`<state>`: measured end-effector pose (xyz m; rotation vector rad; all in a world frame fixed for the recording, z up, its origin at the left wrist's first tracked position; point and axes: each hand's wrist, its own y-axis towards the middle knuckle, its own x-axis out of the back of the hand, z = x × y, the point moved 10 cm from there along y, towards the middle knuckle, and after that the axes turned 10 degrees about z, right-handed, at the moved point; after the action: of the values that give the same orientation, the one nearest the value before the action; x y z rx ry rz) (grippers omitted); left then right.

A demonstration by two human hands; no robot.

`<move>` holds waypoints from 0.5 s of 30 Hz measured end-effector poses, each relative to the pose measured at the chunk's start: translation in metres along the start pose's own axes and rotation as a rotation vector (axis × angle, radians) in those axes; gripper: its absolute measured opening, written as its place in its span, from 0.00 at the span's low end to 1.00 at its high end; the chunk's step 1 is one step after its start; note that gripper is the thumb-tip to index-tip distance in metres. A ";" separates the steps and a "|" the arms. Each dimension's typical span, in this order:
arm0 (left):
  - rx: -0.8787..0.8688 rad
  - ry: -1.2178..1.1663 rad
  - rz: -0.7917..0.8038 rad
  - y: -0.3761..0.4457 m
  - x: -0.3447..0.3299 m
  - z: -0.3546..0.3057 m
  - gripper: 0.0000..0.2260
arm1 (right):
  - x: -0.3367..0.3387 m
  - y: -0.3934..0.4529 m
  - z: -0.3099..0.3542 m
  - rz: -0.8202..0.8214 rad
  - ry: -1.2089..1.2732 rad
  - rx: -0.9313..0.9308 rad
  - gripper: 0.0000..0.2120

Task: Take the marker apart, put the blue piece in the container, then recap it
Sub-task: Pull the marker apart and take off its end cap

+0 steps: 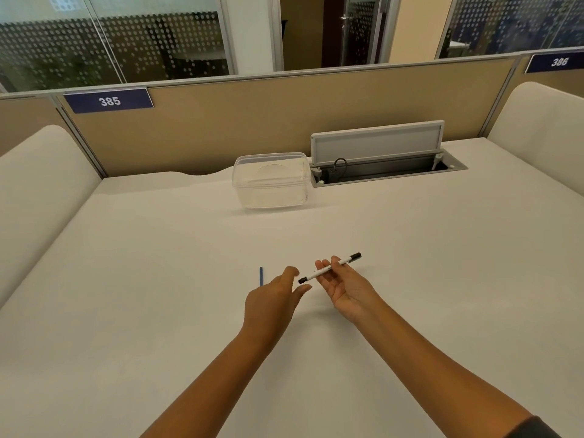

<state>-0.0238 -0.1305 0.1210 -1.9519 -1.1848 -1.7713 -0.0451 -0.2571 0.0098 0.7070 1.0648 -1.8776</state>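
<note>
A white marker (pixel 330 267) with black ends lies across the fingers of my right hand (pixel 344 287), which is turned palm up and grips it near the middle. My left hand (pixel 274 299) hovers just left of the marker's near black end, fingers spread and holding nothing. A thin blue piece (pixel 261 276) lies on the white table, just left of my left hand's fingertips and apart from them. A clear plastic container (pixel 271 181) with its lid on stands farther back, near the beige partition.
An open cable hatch (pixel 379 159) with a raised grey flap sits in the table right of the container. Beige partition walls (pixel 252 121) bound the desk at the back, and padded white side panels stand at left and right.
</note>
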 end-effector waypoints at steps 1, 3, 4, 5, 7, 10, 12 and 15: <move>-0.011 -0.014 0.006 0.000 -0.002 0.000 0.10 | 0.001 0.000 0.000 0.000 -0.001 0.000 0.03; -0.061 -0.006 0.011 -0.001 -0.004 -0.003 0.08 | 0.002 0.000 -0.001 -0.002 -0.002 -0.005 0.03; -0.075 -0.007 0.011 -0.001 -0.003 -0.003 0.08 | 0.002 0.000 -0.001 -0.003 -0.004 -0.008 0.03; -0.080 -0.012 0.010 -0.001 -0.003 -0.003 0.09 | 0.002 0.000 -0.001 -0.002 -0.008 -0.009 0.03; -0.069 -0.008 0.001 -0.002 -0.002 -0.002 0.09 | 0.002 0.000 -0.002 0.002 -0.017 -0.008 0.03; -0.050 -0.036 0.006 -0.004 -0.005 -0.002 0.07 | 0.002 0.001 -0.003 0.005 -0.025 -0.009 0.02; -0.089 -0.023 0.016 -0.003 -0.006 -0.006 0.06 | 0.003 0.002 -0.003 0.005 -0.028 -0.011 0.02; -0.098 0.012 0.040 -0.002 -0.009 -0.007 0.07 | 0.004 0.004 -0.002 0.015 -0.034 -0.012 0.02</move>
<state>-0.0294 -0.1373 0.1141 -2.0009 -1.0662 -1.8512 -0.0432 -0.2581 0.0038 0.6719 1.0459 -1.8622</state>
